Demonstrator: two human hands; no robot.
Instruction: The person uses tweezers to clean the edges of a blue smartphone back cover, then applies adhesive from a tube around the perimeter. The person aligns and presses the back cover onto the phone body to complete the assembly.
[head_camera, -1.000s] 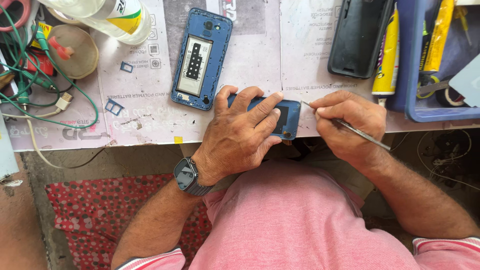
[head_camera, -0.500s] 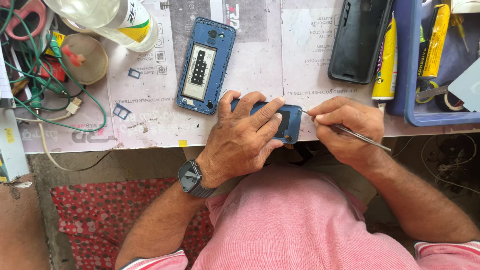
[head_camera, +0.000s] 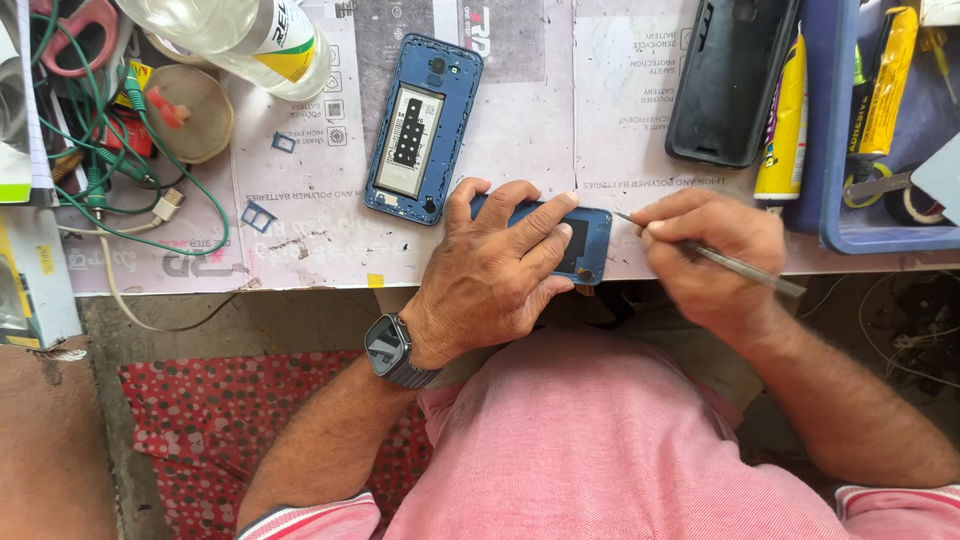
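- Mat (head_camera: 520, 120), grey and printed, covers the bench; it is the landmark for everything below.
- Opened blue phone body (head_camera: 422, 128) lies flat near the mat's middle, battery side up, untouched.
- Black phone case (head_camera: 730, 80) rests at the mat's far right edge, beside a yellow glue tube (head_camera: 782, 125).
- Blue phone part (head_camera: 580, 240) sits at the mat's near edge, right of centre. It looks thin, light and rigid, likely brittle if bent and slick on the smooth mat, so it is best held flat from above with fingers spread along its length.
- Left hand (head_camera: 495, 275) does just that: palm down, fingers spread and pressing the part onto the mat, only its right end showing.
- Right hand (head_camera: 705, 250) is closed in a pen-like pinch on a thin metal tool (head_camera: 735, 265), tip just beside the part's right corner.
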